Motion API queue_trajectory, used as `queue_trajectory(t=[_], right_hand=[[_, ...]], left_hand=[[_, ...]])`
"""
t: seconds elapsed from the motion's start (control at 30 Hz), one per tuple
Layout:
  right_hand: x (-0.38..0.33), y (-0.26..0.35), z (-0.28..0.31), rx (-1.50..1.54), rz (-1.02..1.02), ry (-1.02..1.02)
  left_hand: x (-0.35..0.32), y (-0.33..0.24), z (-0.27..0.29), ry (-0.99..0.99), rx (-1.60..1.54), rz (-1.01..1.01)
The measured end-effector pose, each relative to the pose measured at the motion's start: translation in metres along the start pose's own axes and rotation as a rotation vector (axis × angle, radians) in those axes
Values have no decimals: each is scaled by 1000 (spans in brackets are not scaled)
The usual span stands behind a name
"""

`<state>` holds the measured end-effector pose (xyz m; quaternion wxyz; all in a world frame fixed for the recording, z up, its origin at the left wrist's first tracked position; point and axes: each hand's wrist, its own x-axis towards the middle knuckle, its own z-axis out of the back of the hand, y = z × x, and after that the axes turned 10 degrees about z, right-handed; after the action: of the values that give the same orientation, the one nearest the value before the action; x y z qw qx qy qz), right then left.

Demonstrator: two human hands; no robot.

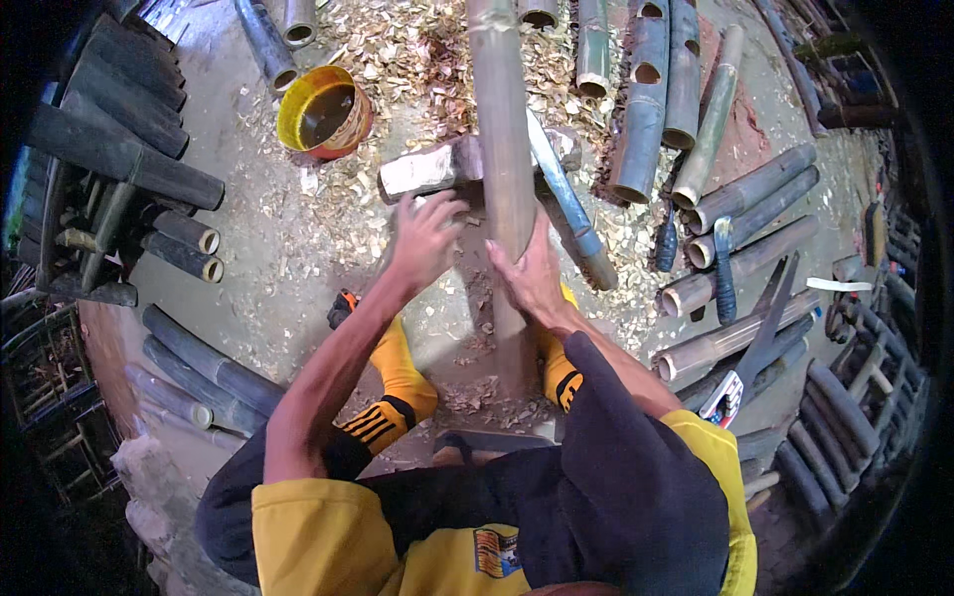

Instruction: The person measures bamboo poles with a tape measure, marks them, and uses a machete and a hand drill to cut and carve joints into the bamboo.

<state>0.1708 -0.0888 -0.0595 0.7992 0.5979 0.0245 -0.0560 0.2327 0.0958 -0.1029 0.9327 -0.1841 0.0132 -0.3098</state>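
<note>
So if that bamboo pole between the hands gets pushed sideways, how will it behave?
The bamboo pole looks stiff and thick-walled, so it probably won't bend. Being round, it may roll off the wooden block it crosses. The right hand lies against it; the left hand is beside it, fingers open.

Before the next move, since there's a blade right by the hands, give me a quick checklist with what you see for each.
1. Bamboo pole upright on the ground between the feet: ok.
2. Right hand steadying the pole's lower part: ok, palm against it.
3. Left hand off the pole: not ok, it is open beside the pole, near the wooden block.
4. Long knife secured: cannot tell, it leans by the pole, unheld.
5. Footing: not ok, wood chips litter the ground.
6. Saw out of the way: ok, lying on bamboo at the right.
</note>
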Motion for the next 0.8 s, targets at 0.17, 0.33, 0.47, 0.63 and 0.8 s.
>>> queue_trajectory(t=[0.17, 0.33, 0.47, 0.63, 0.8], right_hand=[[-12, -46, -35, -227, 74, 54], [-12, -50, -42, -240, 97, 29], [-13, -37, -38, -247, 43, 92], [-14, -37, -16, -435, 252, -6], [-8, -3, 15, 11, 192, 177]], left_hand=[[-81, 67, 28, -213, -92, 516], [-175, 103, 7, 256, -272, 578], [-188, 84, 6, 179, -113, 634], [-192, 87, 16, -242, -347, 975], [-136, 43, 87, -241, -348, 1128]])
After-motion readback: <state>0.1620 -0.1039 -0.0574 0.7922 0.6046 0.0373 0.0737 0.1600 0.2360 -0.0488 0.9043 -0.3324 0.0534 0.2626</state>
